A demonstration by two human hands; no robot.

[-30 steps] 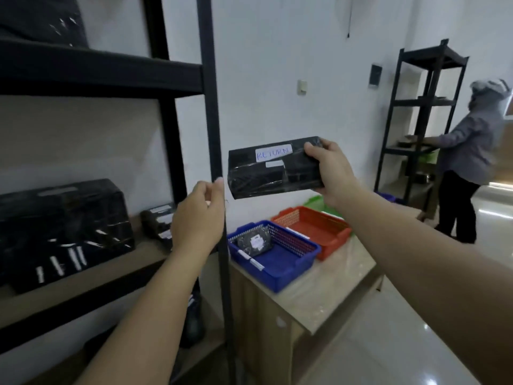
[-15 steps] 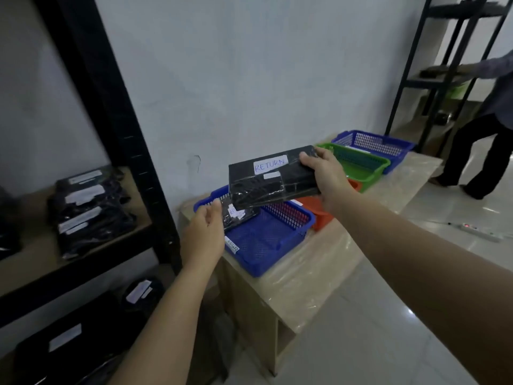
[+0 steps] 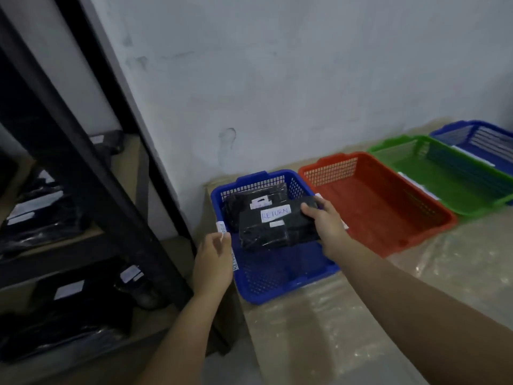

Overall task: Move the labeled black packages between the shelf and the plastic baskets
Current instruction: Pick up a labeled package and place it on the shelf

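Four baskets (image 3: pixel 377 207) on plastic-covered table (image 3: pixel 458 273) (grey wall) — black shelf (image 3: pixel 91 173) left.

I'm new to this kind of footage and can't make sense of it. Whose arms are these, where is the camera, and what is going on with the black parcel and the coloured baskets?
There is no machine here: a person wears a wide-angle camera on the head, looking forward and down, so the two arms are their own. The right hand grips a black package labeled RETURN by its end, holding it low inside the near blue basket, over another black package already lying there. The left hand is at that basket's near rim, by a small white tag; whether it grips the rim is unclear. On the plastic-covered table the baskets stand in a row: blue, red basket, green basket, and another blue basket. To the left, a black shelf holds more labeled black packages.
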